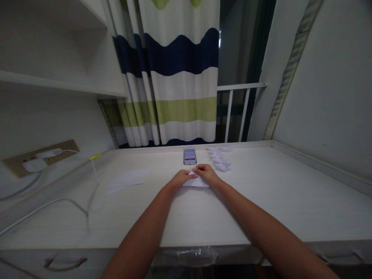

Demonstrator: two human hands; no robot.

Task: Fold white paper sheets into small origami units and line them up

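A folded sheet of white paper (196,182) lies on the white desk between my two hands, its wide lower edge facing me. My left hand (181,178) grips its left side, the thumb stretched across the paper. On the upper right, the fingers of my right hand (205,173) pinch the paper close to its peak. The fingertips of both hands nearly meet there. Just beyond them lies a phone (190,157) with its screen lit. Several small folded white paper pieces (219,159) sit in a cluster right of the phone.
A stack of flat white paper sheets (128,180) lies to the left on the desk (203,221). White cables (69,200) run from a wall socket (43,155) over the desk's left side. A striped curtain (186,85) hangs behind. Drawer handles (65,264) show along the front.
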